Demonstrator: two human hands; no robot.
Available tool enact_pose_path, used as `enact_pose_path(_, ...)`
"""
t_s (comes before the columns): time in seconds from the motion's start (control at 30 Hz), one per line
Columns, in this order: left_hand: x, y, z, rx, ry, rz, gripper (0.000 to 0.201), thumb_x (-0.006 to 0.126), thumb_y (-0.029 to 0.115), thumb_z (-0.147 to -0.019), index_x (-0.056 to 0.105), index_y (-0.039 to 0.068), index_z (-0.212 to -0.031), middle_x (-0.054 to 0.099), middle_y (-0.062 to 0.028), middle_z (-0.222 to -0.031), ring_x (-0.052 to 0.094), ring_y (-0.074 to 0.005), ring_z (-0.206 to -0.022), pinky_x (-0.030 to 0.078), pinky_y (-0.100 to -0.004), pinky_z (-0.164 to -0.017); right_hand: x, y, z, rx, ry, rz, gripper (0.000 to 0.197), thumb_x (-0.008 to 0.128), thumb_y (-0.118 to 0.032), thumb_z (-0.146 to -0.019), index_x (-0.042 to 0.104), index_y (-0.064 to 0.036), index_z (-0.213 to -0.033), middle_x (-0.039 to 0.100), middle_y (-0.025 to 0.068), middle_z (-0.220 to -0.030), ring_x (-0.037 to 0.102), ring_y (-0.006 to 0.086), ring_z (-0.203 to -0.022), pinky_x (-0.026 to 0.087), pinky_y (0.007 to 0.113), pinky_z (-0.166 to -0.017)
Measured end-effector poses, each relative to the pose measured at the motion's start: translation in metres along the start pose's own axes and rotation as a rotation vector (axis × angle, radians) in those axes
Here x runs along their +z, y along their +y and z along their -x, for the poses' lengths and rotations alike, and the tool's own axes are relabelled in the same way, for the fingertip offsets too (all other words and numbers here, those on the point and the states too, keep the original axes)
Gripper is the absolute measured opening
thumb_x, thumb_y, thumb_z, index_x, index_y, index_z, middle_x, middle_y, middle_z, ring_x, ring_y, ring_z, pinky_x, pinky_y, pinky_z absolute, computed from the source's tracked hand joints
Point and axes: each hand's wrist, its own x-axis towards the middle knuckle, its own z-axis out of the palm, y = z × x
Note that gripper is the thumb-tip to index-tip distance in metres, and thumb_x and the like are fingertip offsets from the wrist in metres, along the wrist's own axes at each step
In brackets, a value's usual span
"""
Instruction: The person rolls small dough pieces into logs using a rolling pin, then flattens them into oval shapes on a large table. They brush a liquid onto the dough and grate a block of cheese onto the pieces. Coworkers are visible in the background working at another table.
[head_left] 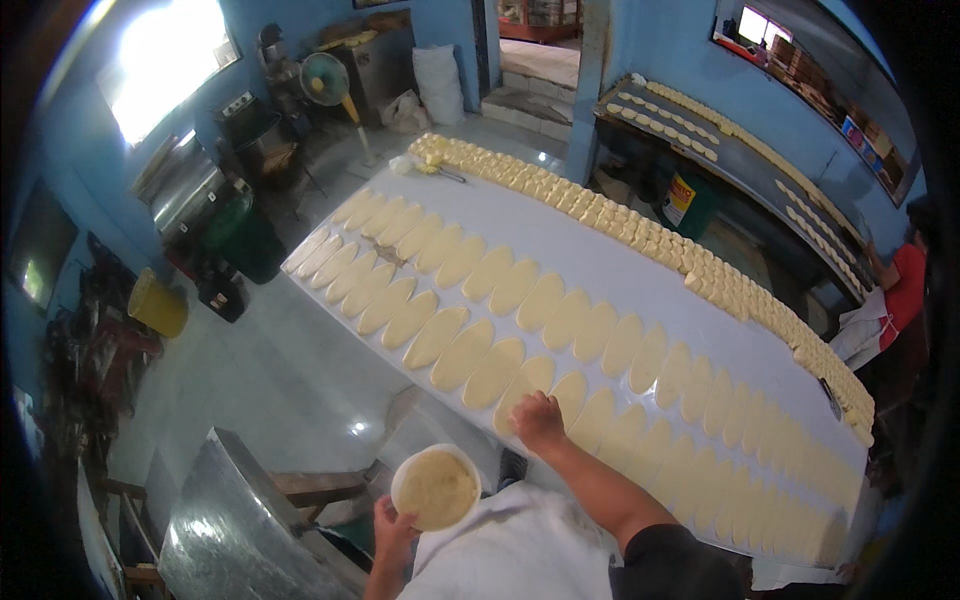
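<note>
My left hand [394,530] grips the edge of a round white bowl [474,510], held off the table's near edge in front of my apron. Tan, powdery or grainy stuff [437,488] fills the bowl. My right hand [538,422] is closed above the near row of flat oval dough pieces [493,372], over the lower end of one oval. Whatever its curled fingers hold is hidden. Two long rows of these ovals run across the white table [640,285], the farther row [541,302] lying beside the near one.
Small dough lumps [600,208] line the table's far edge, with a dark-handled tool [829,395] at their right end. A metal cabinet [235,520] stands at lower left. A person in red [905,285] works by a side bench [740,165] at right. A fan [326,80] stands behind.
</note>
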Motion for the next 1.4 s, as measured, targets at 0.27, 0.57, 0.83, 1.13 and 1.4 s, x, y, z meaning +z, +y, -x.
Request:
enact_pose_path(0.27, 0.022, 0.013, -0.015, -0.026, 0.038, -0.038, 0.067, 0.071, 0.003, -0.080, 0.035, 0.003, -0.137, 0.053, -0.0175, -0.124, 0.061, -0.0290, -0.108, 0.059, -0.0434, -0.080, -0.028, -0.078, 0.002, -0.331, -0.147, -0.135, 0.013, 0.071, -0.029, -0.076, 0.072, -0.0165, -0.074, 0.063, 0.0042, -0.079, 0.059, 0.0266, -0.089, 0.045, 0.045, -0.074)
enact_pose_path(0.57, 0.036, 0.009, -0.048, 0.008, -0.030, 0.005, 0.071, 0.074, 0.005, -0.076, 0.038, 0.004, -0.136, 0.055, -0.0151, -0.123, 0.062, -0.0274, -0.107, 0.060, -0.0392, -0.077, -0.039, -0.091, -0.015, -0.602, -0.418, -0.088, 0.008, 0.067, -0.020, -0.077, 0.073, -0.0162, -0.074, 0.064, 0.0031, -0.082, 0.061, 0.0248, -0.094, 0.045, 0.041, -0.081)
enact_pose_path(0.83, 0.022, 0.009, -0.073, 0.049, 0.020, 0.062, 0.070, 0.074, 0.002, -0.075, 0.038, 0.004, -0.136, 0.055, -0.0160, -0.125, 0.062, -0.0284, -0.111, 0.061, -0.0416, -0.082, -0.037, -0.059, -0.060, -0.274, -0.108, -0.244, 0.008, 0.068, -0.025, -0.083, 0.073, -0.0181, -0.081, 0.064, 0.0034, -0.083, 0.060, 0.0257, -0.089, 0.045, 0.043, -0.075)
enact_pose_path(1.13, -0.034, 0.055, -0.115, -0.033, 0.026, -0.014, 0.072, 0.073, 0.001, -0.076, 0.036, 0.005, -0.137, 0.053, -0.0164, -0.129, 0.062, -0.0299, -0.110, 0.061, -0.0419, -0.081, 0.032, -0.025, -0.089, -0.210, 0.027, -0.032, 0.007, 0.074, -0.027, -0.080, 0.072, -0.0202, -0.078, 0.062, -0.0003, -0.078, 0.059, 0.0237, -0.085, 0.044, 0.042, -0.072)
enact_pose_path(1.4, -0.079, 0.117, -0.174, -0.023, -0.123, -0.075, 0.070, 0.070, 0.000, -0.077, 0.035, 0.005, -0.138, 0.053, -0.0169, -0.129, 0.061, -0.0303, -0.114, 0.060, -0.0433, -0.085, 0.058, -0.072, -0.141, 0.007, 0.020, 0.044, 0.017, 0.073, -0.032, -0.080, 0.072, -0.0156, -0.076, 0.063, 0.0043, -0.077, 0.060, 0.0278, -0.085, 0.045, 0.044, -0.073)
